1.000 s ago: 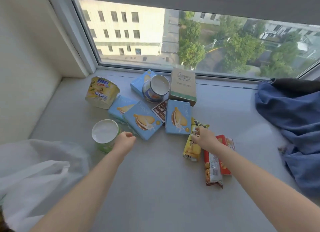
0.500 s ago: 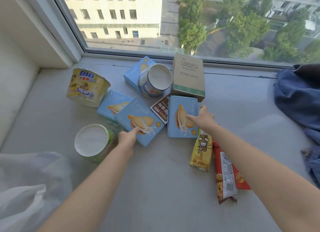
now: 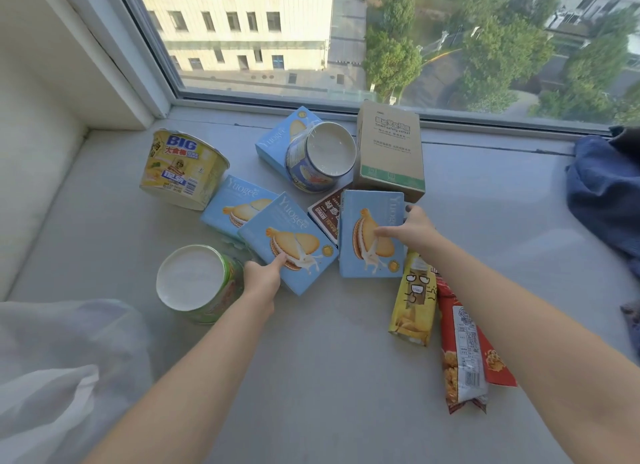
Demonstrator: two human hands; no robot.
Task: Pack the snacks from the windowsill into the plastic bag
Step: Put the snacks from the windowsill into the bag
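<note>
Snacks lie spread on the grey windowsill. My left hand pinches the near corner of a blue biscuit box, thumb on its top face. My right hand grips a second blue biscuit box, thumb on top and fingers curled round its right edge. Two more blue boxes lie behind. Around them are a yellow noodle bowl, a green cup, a blue cup, a yellow packet and a red packet. The white plastic bag sits at the lower left.
A cardboard box stands by the window glass, with a small brown carton in front of it. Blue cloth is heaped at the right edge. A white wall closes the left side.
Both hands reached forward from the bare sill to the two blue boxes and took hold of them. The view has moved closer to the snacks.
</note>
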